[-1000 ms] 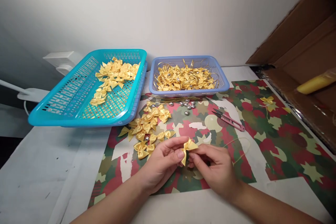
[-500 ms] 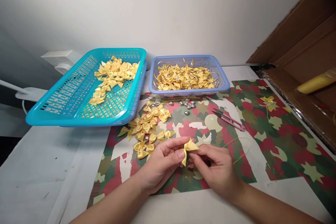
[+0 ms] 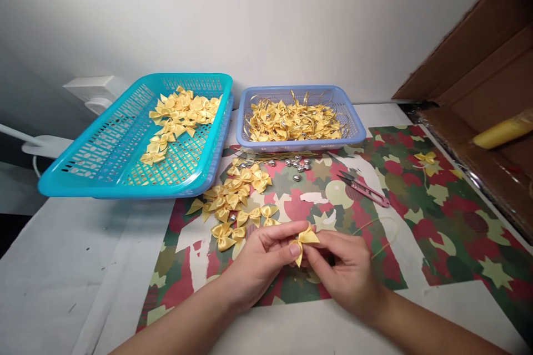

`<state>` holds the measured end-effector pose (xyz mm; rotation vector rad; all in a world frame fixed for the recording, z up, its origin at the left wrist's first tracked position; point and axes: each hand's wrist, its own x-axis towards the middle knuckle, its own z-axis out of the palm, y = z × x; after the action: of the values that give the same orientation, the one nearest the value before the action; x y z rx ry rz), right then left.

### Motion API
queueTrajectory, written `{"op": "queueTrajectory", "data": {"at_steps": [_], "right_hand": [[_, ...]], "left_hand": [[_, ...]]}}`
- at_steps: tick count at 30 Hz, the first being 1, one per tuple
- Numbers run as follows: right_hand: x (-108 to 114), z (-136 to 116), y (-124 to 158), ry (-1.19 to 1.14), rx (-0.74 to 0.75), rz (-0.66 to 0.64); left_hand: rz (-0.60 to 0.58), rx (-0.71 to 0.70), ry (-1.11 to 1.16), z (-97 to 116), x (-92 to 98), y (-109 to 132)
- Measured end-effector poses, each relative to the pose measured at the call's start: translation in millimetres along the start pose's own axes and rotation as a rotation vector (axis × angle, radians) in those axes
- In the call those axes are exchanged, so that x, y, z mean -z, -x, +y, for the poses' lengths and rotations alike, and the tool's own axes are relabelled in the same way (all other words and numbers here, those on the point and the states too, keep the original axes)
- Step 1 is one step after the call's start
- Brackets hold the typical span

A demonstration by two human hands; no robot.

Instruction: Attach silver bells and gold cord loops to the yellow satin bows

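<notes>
Yellow bow (image 3: 306, 237) nudged right, left hand (image 3: 262, 259) and right hand (image 3: 346, 270) grips clamping it

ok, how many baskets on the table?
2. Teal basket back left, holding bows; smaller blue basket right of it, holding looped bows. The teal one's right rim looks doubled, so another may be nested beneath.

Teal basket (image 3: 104, 188) of yellow bows (image 3: 183, 113), lilac basket (image 3: 300, 144), silver bells (image 3: 297, 165), pink snips (image 3: 365, 191), cardboard box (image 3: 478, 55)

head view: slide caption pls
Left hand and right hand pinch a yellow bow over patterned paper, teal basket behind
</notes>
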<state>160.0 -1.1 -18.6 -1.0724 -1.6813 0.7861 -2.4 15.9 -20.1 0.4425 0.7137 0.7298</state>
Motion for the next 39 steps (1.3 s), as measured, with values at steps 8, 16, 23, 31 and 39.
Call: {"op": "queueTrajectory", "data": {"at_steps": [8, 16, 23, 31, 39], "right_hand": [[1, -2, -2, -0.018, -0.021, -0.008], [2, 1, 1, -0.055, -0.090, -0.012], [9, 4, -6, 0.099, -0.065, -0.070], [5, 3, -10, 0.133, -0.022, -0.127], [14, 3, -17, 0.181, -0.024, -0.134]], "left_hand": [[-0.017, -0.011, 0.005, -1, 0.9, 0], [0.016, -0.053, 0.001, 0, 0.8, 1], [0.089, -0.092, 0.002, 2, 2.8, 2], [0.050, -0.095, -0.091, 1, 4.2, 0], [0.084, -0.133, -0.149, -2, 7.1, -2]]}}
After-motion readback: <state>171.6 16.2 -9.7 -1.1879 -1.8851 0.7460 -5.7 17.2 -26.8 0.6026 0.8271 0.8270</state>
